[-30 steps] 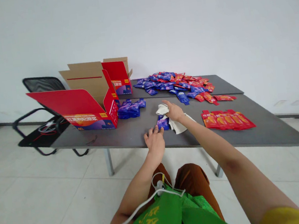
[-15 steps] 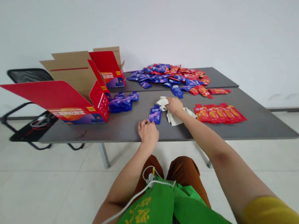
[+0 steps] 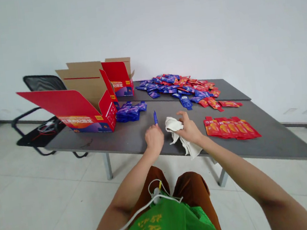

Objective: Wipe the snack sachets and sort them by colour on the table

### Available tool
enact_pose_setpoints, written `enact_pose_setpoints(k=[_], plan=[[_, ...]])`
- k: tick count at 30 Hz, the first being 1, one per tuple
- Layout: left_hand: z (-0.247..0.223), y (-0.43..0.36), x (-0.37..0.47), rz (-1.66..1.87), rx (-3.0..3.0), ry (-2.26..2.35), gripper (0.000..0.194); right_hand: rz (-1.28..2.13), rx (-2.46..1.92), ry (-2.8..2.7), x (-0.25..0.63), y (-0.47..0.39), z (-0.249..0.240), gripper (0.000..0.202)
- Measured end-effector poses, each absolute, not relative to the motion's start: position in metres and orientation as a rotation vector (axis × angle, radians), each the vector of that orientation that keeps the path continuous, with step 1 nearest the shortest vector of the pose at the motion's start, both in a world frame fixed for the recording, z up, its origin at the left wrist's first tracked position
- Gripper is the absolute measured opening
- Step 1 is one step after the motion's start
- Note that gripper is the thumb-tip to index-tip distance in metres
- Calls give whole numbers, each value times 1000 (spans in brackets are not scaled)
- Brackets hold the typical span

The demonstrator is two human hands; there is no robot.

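Note:
My left hand grips the lower end of a blue pouch, which is turned edge-on above the near part of the table. To its right, my right hand is closed on a white cloth, whose loose end hangs down over the table's front edge. Left of the hands lies a small stack of blue pouches. Beyond my right hand, a row of overlapping red pouches lies on the right side.
A grey table carries an open red carton at the left and another carton behind it. A mixed heap of blue and red pouches covers the back. A black chair stands left, with cables on its seat.
The blue pouch has been lifted off the table and turned edge-on in my left hand. My right hand has raised the cloth and drawn it nearer. The view has shifted slightly.

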State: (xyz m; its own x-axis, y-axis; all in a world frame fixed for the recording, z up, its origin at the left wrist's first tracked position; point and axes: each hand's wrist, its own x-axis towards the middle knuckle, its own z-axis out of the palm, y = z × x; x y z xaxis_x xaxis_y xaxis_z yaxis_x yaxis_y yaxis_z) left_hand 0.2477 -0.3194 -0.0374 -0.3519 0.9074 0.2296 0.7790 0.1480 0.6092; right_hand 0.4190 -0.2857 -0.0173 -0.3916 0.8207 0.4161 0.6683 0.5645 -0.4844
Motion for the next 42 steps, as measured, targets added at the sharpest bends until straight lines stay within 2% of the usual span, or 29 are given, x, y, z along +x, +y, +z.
enact_pose_setpoints(k=[4,9,14,18,21,27,30,33,37,39,42], plan=[[-32,-317,219,1172,1223,1744,32,380,-1029,-2322,395,-303,-23,54],[-40,-315,204,1038,744,1308,31,222,-999,-2562,370,-310,-34,38],[-42,-326,199,1000,731,1205,30,74,-1473,-2560,369,-284,-34,40],[-35,-331,193,889,677,1064,37,45,-1763,-2485,383,-254,-20,35],[-35,-328,186,861,550,1009,42,98,-1635,-2479,389,-254,-7,31],[-48,-319,174,883,539,819,36,301,-1117,-2622,365,-293,-12,32],[-54,-320,170,900,583,749,34,328,-1165,-2607,353,-294,-26,33],[-57,-323,169,918,590,713,27,244,-1444,-2524,352,-274,-31,35],[-56,-325,169,904,596,624,30,235,-1796,-2414,366,-245,-19,34],[-56,-325,169,894,594,606,30,268,-1759,-2402,374,-241,-12,31],[-56,-324,165,899,582,567,25,314,-1412,-2441,380,-252,-6,24]])
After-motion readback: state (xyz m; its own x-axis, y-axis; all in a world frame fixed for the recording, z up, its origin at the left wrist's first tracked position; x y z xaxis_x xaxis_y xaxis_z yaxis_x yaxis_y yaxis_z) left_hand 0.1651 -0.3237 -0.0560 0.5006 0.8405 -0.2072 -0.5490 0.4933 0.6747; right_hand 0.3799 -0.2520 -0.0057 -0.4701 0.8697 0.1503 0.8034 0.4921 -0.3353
